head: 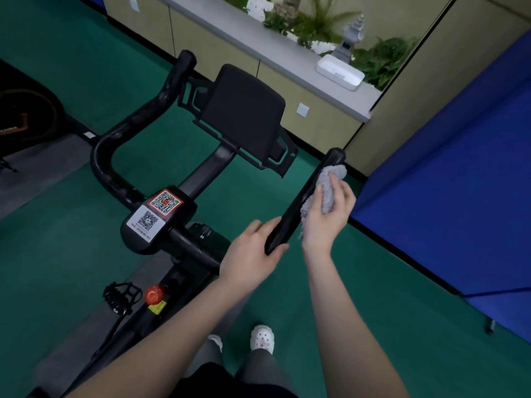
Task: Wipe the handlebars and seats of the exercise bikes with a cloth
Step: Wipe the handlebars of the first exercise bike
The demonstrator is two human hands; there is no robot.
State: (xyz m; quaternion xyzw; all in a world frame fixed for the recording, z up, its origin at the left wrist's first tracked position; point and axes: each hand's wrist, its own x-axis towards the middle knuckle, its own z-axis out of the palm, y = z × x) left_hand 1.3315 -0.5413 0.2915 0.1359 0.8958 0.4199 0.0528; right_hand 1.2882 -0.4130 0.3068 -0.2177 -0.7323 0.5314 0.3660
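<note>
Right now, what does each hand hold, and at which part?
Right hand holds the grey cloth bunched against the right handlebar; left hand grips that bar's near end.

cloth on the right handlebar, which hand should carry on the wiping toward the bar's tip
Right. The right hand already holds the grey cloth against the right handlebar, just below its tip. The left hand grips the bar's near end and has no cloth.
</note>
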